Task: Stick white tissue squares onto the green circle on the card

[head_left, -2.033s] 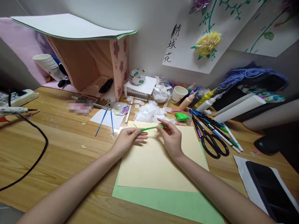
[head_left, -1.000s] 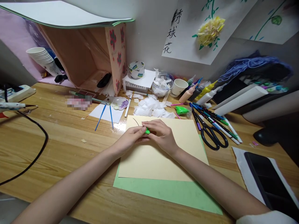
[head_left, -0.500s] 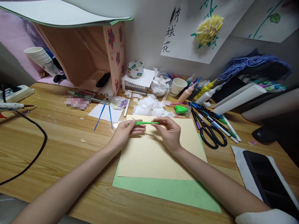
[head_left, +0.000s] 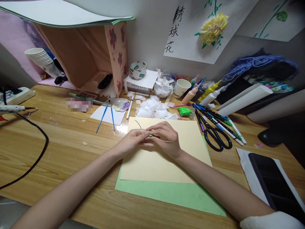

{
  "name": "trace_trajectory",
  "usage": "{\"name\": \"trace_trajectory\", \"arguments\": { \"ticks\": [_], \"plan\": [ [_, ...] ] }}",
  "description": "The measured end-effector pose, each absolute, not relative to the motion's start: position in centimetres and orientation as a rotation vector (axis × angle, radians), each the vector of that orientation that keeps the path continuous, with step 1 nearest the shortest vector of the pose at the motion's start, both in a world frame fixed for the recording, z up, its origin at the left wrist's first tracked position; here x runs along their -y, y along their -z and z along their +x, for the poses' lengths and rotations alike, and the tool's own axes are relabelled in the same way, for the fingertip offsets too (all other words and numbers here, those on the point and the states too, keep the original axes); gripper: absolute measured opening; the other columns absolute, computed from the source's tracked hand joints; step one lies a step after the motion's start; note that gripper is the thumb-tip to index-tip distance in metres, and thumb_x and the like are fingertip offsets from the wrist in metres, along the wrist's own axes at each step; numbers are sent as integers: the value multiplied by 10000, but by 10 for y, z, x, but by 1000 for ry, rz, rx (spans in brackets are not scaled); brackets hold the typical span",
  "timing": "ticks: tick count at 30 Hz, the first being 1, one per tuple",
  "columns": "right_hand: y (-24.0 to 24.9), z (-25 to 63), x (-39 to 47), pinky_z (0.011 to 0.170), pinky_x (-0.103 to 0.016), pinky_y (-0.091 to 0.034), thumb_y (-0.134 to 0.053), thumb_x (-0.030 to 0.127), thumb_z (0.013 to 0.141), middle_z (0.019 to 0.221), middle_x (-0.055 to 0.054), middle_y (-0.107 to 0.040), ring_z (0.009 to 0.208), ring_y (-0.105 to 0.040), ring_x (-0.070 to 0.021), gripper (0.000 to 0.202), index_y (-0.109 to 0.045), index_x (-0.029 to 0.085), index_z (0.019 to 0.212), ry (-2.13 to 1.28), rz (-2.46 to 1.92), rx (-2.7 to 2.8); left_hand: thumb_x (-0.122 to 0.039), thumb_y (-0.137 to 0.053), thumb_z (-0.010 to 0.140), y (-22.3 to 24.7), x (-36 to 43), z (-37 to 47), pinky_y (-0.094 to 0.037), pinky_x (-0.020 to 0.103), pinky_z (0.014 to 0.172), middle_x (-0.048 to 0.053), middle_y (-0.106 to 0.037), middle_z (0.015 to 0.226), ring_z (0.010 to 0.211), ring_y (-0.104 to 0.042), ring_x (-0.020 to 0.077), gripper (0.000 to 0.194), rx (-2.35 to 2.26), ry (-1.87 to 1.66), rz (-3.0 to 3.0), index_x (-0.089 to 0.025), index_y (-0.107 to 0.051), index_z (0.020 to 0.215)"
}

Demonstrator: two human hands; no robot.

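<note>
Over a cream sheet of paper [head_left: 152,165], my two hands meet with their fingers closed together. Between them a small bit of bright green modelling clay [head_left: 150,135] shows; the rest of it is hidden by the fingers. My left hand [head_left: 134,139] holds it from the left with thumb and fingers. My right hand [head_left: 166,137] pinches it from the right. Beneath the cream sheet lies a green sheet [head_left: 171,197], showing along the front. A thin dark curved line [head_left: 138,123] lies on the cream sheet just beyond my left hand.
A bag of green clay [head_left: 185,111] and white paper scraps [head_left: 150,107] lie beyond the sheets. To the right are black scissors [head_left: 215,136], several pens and a phone [head_left: 274,181]. Blue brushes [head_left: 102,119] lie left; a black cable [head_left: 44,152] curves across the table.
My hands have come closer together and slightly nearer to me. The green clay, stretched in a strip between them before, is now mostly covered by the fingers.
</note>
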State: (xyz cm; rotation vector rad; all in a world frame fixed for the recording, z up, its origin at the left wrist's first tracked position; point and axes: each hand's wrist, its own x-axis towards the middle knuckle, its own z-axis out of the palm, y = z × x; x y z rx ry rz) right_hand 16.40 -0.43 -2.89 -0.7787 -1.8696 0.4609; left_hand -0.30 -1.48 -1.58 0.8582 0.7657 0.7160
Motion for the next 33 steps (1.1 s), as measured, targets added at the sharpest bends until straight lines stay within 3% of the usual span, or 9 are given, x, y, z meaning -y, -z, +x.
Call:
{"name": "trace_trajectory", "arguments": {
  "ticks": [4, 7, 11, 15, 19, 22, 27, 30, 33],
  "plan": [
    [28, 164, 5, 704, -355, -491, -695, 192, 762, 784, -22, -705, 750, -629, -183, 42, -676, 229, 767, -457, -820, 1800, -492, -699, 679, 12, 10, -4, -565, 279, 657, 131, -726, 870, 768, -689, 199, 451, -943, -703, 911, -81, -694, 862],
    [25, 166, 4, 728, -368, -499, -679, 224, 779, 777, -22, -698, 777, -638, -198, 15, -673, 235, 771, -482, -913, 1691, -485, -671, 717, 10, 7, -6, -562, 251, 632, 134, -729, 849, 737, -692, 185, 420, -1010, -763, 877, -84, -690, 840],
    [24, 168, 4, 803, -397, -494, -673, 265, 788, 889, -28, -707, 880, -635, -218, 121, -686, 271, 908, -531, -909, 1738, -426, -557, 840, 8, 7, -6, -555, 226, 685, 135, -723, 876, 730, -689, 151, 367, -993, -846, 730, -89, -670, 929],
    [25, 163, 5, 821, -408, -487, -699, 312, 761, 1015, -44, -690, 947, -604, -230, 308, -656, 297, 1066, -562, -877, 1921, -439, -502, 871, 7, 14, 1, -540, 267, 788, 143, -701, 964, 848, -676, 171, 409, -820, -850, 626, -94, -630, 1051],
    [27, 160, 6, 802, -398, -482, -701, 286, 760, 968, -42, -695, 909, -588, -220, 269, -664, 285, 1027, -552, -869, 1945, -490, -544, 829, 7, 21, 7, -496, 310, 869, 126, -686, 1007, 974, -631, 198, 462, -739, -821, 693, -115, -626, 1085],
    [26, 161, 6, 739, -381, -480, -690, 239, 767, 848, -32, -699, 820, -586, -208, 153, -672, 261, 918, -514, -855, 1920, -501, -559, 812, 11, 21, 7, -480, 307, 862, 117, -686, 985, 959, -622, 197, 451, -732, -793, 800, -107, -657, 1009],
    [27, 163, 8, 668, -359, -469, -660, 175, 775, 781, -27, -687, 757, -576, -195, 82, -656, 248, 736, -441, -819, 1881, -529, -660, 699, 13, 18, 5, -492, 229, 685, 37, -673, 707, 680, -621, 123, 415, -930, -816, 909, -114, -655, 702],
    [28, 163, 8, 676, -370, -471, -652, 210, 789, 800, -27, -693, 749, -589, -194, 76, -671, 258, 733, -450, -812, 1897, -566, -701, 616, 10, 18, 5, -437, 197, 481, 18, -637, 569, 510, -595, 113, 453, -1094, -851, 952, -125, -603, 599],
    [27, 162, 8, 697, -364, -476, -665, 223, 786, 802, -28, -692, 761, -600, -190, 33, -678, 251, 775, -497, -813, 1874, -572, -688, 627, 7, 20, 6, -361, 188, 363, 22, -625, 510, 399, -560, 112, 462, -1156, -888, 974, -137, -550, 554]
  ]
}}
